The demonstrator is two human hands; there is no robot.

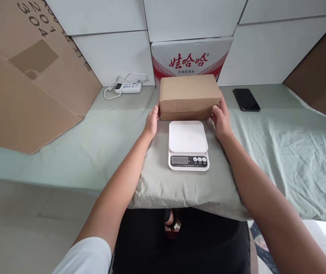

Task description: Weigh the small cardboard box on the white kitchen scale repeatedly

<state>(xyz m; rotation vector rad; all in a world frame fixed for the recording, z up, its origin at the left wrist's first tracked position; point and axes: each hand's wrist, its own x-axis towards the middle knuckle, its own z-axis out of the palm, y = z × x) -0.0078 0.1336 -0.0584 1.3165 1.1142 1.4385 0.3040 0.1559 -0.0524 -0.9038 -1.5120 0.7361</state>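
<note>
A closed brown cardboard box stands on the green cloth just behind a white kitchen scale. My left hand grips the box at its left end, thumb on the near edge. On the opposite end, my right hand holds the box with the fingers partly hidden behind it. The scale's platform is bare, and its dark panel with display and buttons faces me; the display looks blank.
A black phone lies to the right of the box. At the back left are a white power strip and its cable. A white-and-red carton stands behind the box. Large cardboard leans on the left, and brown cardboard on the right.
</note>
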